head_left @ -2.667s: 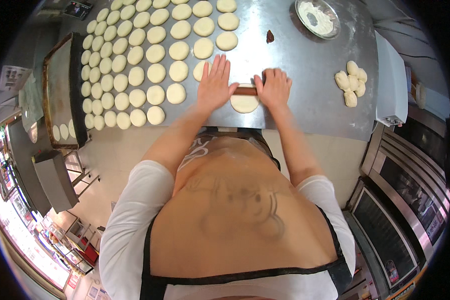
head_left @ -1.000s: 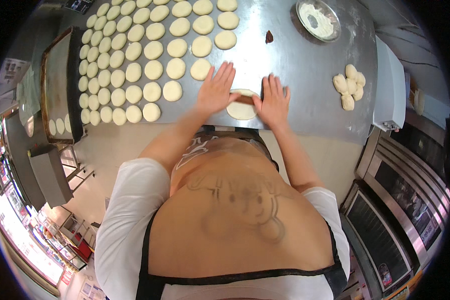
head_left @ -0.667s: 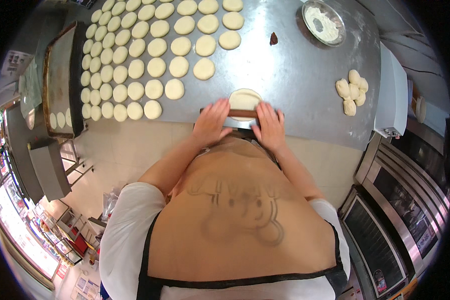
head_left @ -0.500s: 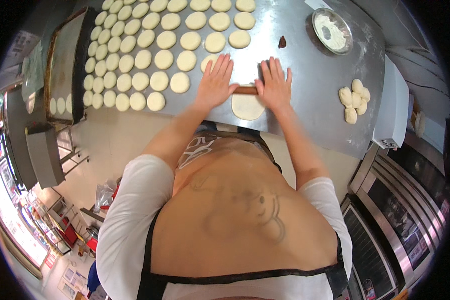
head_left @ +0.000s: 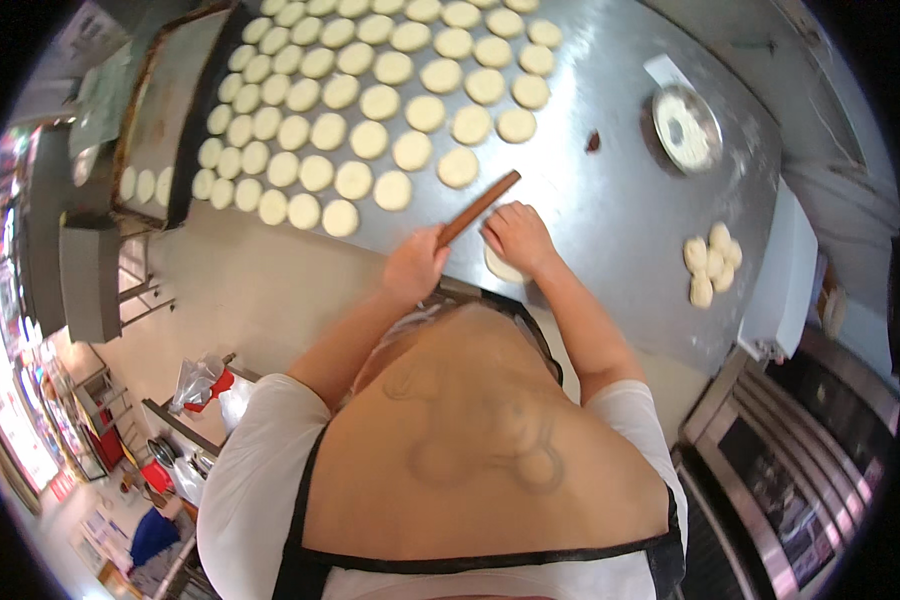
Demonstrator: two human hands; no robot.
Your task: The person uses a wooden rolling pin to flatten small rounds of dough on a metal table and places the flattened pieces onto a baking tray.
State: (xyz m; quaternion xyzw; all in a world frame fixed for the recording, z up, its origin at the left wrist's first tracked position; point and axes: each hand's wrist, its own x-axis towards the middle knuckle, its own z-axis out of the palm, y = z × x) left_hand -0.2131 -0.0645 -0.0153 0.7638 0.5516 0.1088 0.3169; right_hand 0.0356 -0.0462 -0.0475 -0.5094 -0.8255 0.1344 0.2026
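Note:
My left hand point(head_left: 415, 266) is closed around the near end of a brown wooden rolling pin point(head_left: 482, 206), which slants away to the right, lifted clear of the flattened dough. With curled fingers, my right hand point(head_left: 520, 238) grips the far edge of the flattened dough piece point(head_left: 503, 267) near the front edge of the table. Most of that dough lies hidden under the hand and wrist. To the left, rows of round pale dough discs point(head_left: 379, 102) cover the metal table.
A metal bowl of flour point(head_left: 710, 150) stands at the far right of the steel table point(head_left: 610, 210). Several dough balls point(head_left: 715, 264) sit clustered at the right. A dark-rimmed baking tray point(head_left: 175, 95) with a few discs is at the left. A small dark lump point(head_left: 593, 141) lies beyond my hands.
Both hands have left the rolling position. My left hand now holds the rolling pin by one end, turned aslant, and my right hand has closed on the flattened dough. The whole view has shifted.

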